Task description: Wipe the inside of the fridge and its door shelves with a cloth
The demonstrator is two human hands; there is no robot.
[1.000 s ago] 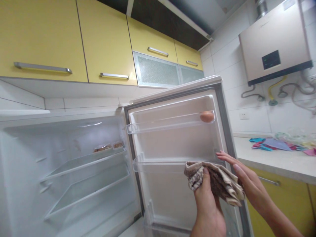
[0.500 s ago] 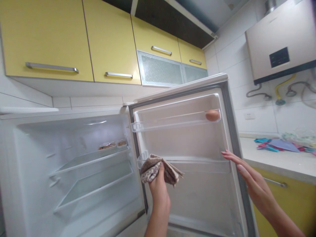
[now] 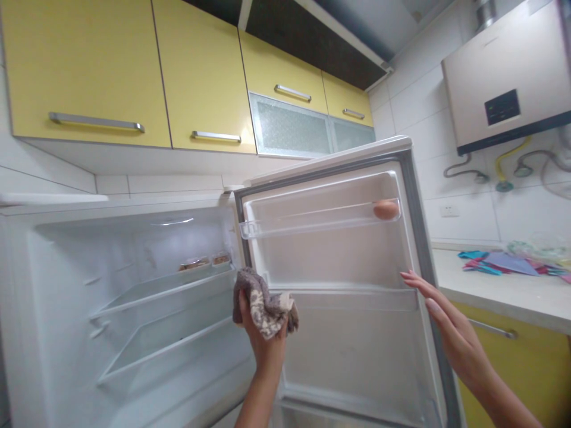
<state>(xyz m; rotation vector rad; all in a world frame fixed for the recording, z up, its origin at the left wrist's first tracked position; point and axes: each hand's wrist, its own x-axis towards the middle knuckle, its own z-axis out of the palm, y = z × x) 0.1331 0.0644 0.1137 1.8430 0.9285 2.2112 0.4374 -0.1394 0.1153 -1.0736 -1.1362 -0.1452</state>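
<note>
A bunched brown-and-cream patterned cloth (image 3: 267, 306) is gripped in my left hand (image 3: 263, 351), in front of the hinge side of the opened fridge door (image 3: 339, 351). Whether the cloth touches the door or its gasket there, I cannot tell. My right hand (image 3: 455, 327) rests at the door's free edge, fingers stretched out and holding nothing. Between the hands runs a clear middle door shelf (image 3: 357, 301). An egg (image 3: 386, 208) lies at the right end of the upper door shelf (image 3: 307, 223).
Inside the fridge, small packaged food (image 3: 195, 263) sits on the upper glass shelf (image 3: 165, 289). Yellow wall cabinets (image 3: 205, 71) hang above. At right, colourful cloths or bags (image 3: 513, 263) lie on the counter (image 3: 473, 285) below a water heater (image 3: 508, 77).
My left hand has moved left with the cloth, towards the door's hinge side, and turned it. My right hand stays at the door edge.
</note>
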